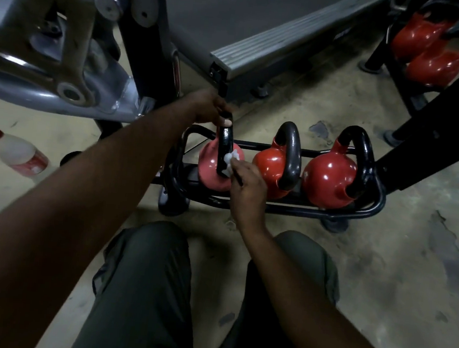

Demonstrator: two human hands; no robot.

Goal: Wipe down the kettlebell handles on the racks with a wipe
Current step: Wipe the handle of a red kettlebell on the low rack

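Three red kettlebells with black handles sit in a low black rack point(369, 211) on the floor. My left hand point(210, 108) grips the top of the handle point(225, 145) of the leftmost kettlebell point(209, 166), which is tilted. My right hand point(248, 183) pinches a small white wipe point(230, 158) and presses it against the lower part of that handle. The middle kettlebell point(272, 166) and the right kettlebell point(329, 179) stand untouched beside it.
A white bottle with a red cap point(16, 152) lies on the floor at the left. A grey machine frame point(66, 57) looms over the upper left, a treadmill deck point(276, 39) lies behind. More red kettlebells point(428, 49) sit on a rack at the upper right. My knees are below.
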